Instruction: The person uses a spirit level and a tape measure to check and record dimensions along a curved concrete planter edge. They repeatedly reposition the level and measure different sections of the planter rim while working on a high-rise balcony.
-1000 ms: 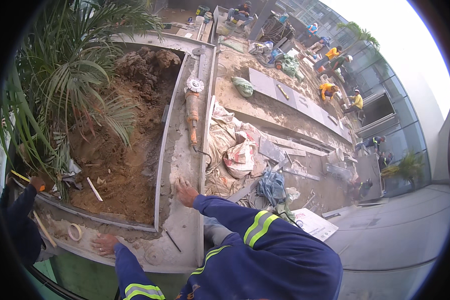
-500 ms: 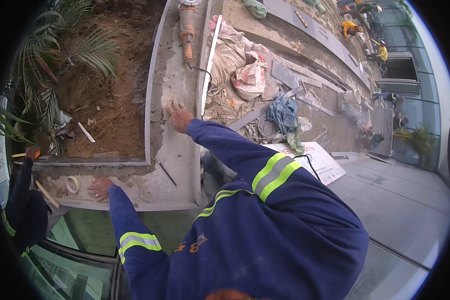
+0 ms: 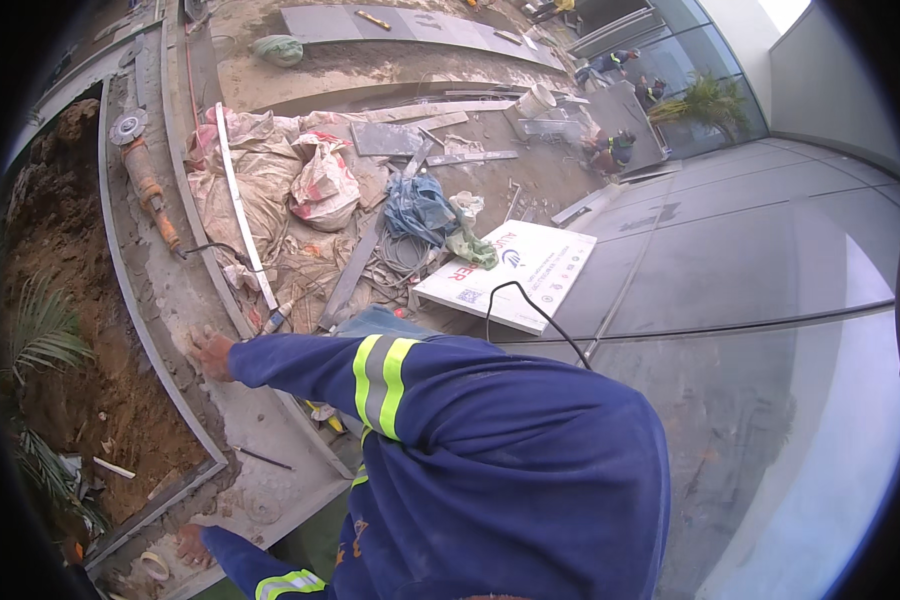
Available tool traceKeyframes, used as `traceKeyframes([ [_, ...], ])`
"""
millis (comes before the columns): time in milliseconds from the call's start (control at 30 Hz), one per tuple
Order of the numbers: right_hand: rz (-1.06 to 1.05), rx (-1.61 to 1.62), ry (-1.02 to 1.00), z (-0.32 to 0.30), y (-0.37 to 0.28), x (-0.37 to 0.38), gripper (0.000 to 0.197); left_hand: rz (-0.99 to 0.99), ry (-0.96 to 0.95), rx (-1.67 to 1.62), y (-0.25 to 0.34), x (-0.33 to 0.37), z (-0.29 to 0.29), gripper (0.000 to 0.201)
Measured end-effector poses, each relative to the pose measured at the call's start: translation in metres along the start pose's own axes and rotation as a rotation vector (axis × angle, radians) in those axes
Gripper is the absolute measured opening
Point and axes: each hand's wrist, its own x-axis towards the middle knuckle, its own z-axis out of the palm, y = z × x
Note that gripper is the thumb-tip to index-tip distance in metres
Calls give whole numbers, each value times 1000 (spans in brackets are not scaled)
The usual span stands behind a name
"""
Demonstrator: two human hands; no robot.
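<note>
With grey edging [image 3: 192, 488] standing along the soil [image 3: 80, 380] but the concrete ledge [image 3: 255, 420] apparently unfinished, both hands rest on it, grip spread and empty, the left [image 3: 192, 545] with a tape roll [image 3: 156, 560] at eight o'clock, the right [image 3: 212, 353] with an angle grinder [image 3: 145, 185] at eleven.

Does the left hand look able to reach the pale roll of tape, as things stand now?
Probably yes: the left hand rests on the concrete ledge, close beside the pale roll of tape, and nothing visible stands between them.
</note>
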Motion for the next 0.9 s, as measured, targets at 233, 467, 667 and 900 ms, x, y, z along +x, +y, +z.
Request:
traceKeyframes([
  [233, -6, -31, 57, 26, 6, 8, 36, -69, -45, 9, 14, 2, 3, 38],
  [467, -81, 3, -14, -4, -6, 13, 37, -142, -31, 101, -18, -3, 29, 37],
  [667, -91, -50, 17, 3, -5, 7, 37, -175, -209, 70, -26, -2, 21, 45],
  [900, -197, -86, 74, -28, 2, -8, 38, -147, -165, 2, -51, -14, 57, 59],
])
